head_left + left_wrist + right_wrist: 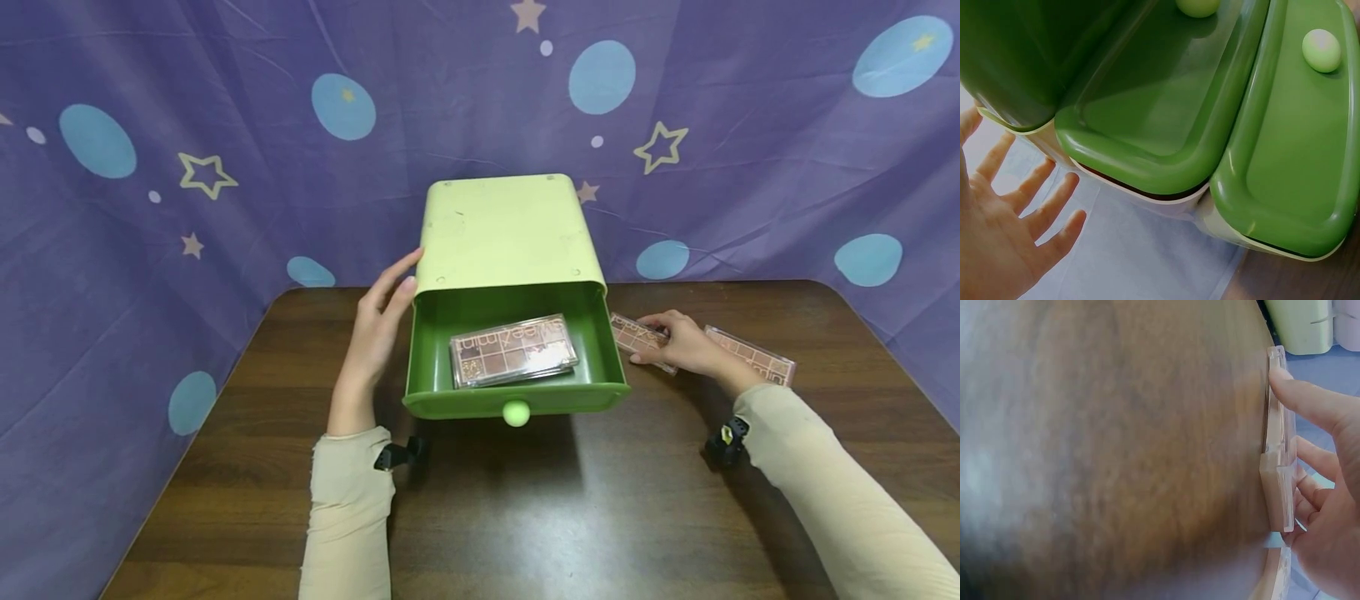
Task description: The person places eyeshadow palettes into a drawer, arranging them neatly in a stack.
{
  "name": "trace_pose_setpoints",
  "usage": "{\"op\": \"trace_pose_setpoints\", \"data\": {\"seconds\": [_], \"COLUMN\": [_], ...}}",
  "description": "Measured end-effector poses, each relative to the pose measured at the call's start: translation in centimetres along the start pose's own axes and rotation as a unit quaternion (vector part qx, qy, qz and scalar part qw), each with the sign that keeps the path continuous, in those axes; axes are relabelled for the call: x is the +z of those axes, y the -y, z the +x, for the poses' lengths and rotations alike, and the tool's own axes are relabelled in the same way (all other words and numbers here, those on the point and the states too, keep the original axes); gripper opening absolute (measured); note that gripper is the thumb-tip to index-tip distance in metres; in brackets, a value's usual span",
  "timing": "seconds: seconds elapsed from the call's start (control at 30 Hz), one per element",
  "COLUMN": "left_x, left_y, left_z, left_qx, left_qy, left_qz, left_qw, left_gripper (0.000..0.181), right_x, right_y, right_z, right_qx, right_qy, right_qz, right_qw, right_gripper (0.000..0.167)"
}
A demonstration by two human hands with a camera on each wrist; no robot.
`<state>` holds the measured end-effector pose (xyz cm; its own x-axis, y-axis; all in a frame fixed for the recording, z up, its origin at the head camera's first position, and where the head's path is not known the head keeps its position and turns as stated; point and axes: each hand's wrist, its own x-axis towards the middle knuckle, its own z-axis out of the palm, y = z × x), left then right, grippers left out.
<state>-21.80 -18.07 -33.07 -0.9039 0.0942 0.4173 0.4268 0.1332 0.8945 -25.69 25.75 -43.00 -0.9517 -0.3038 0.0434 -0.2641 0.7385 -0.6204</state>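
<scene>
On the left side of the pale green drawer cabinet (pixel 510 233), the left hand (pixel 375 325) was spread, its fingers straight rather than gripping, with its fingertips against the cabinet's wall near the front corner. To the right of the cabinet, the right hand (pixel 686 346) held a palette (pixel 633 332) that lay flat on the table — thumb at one long edge, fingers at the other. A second palette (pixel 750 354) lay farther out from the cabinet on that same side, partly behind the right forearm.

At the front of the cabinet, the green top drawer (pixel 517 402) stood pulled out, with a round lime knob (pixel 516 413) on its face. Inside it, a clear-lidded palette of brown and glittery pans (pixel 513 354) lay slightly aslant; a clear edge showed beneath it, though whether that was another palette could not be told. Under the top drawer were two more green drawer fronts (pixel 1147 106). Around the cabinet's base spread the dark wooden table (pixel 480 517); behind the cabinet hung a purple curtain (pixel 480 92) patterned with stars and blue ovals.
</scene>
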Motion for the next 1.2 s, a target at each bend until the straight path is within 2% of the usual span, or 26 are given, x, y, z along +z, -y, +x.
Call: {"op": "trace_pose_setpoints", "data": {"seconds": [0.43, 0.73, 1.0, 1.2], "left_x": [0.0, 0.0, 0.1, 0.1], "left_y": [-0.1, 0.0, 0.0, -0.1], "left_z": [0.1, 0.0, 0.0, 0.0], "left_qx": [0.002, 0.004, 0.002, 0.004], "left_qy": [0.000, 0.000, 0.000, -0.002], "left_qz": [0.001, -0.001, 0.000, 0.003], "left_qw": [1.0000, 1.0000, 1.0000, 1.0000], "left_gripper": [0.044, 0.044, 0.044, 0.044], "right_x": [-0.1, -0.9, -2.1, -3.1], "right_y": [0.2, 0.9, 2.1, 2.8], "right_z": [-0.1, -0.8, -2.3, -3.6], "right_qx": [0.016, 0.040, 0.018, -0.005], "right_qy": [-0.004, -0.003, -0.025, -0.054], "right_qz": [0.011, 0.036, 0.037, 0.009], "right_qw": [0.9998, 0.9986, 0.9988, 0.9985], "right_gripper": [0.062, 0.065, 0.065, 0.064]}}
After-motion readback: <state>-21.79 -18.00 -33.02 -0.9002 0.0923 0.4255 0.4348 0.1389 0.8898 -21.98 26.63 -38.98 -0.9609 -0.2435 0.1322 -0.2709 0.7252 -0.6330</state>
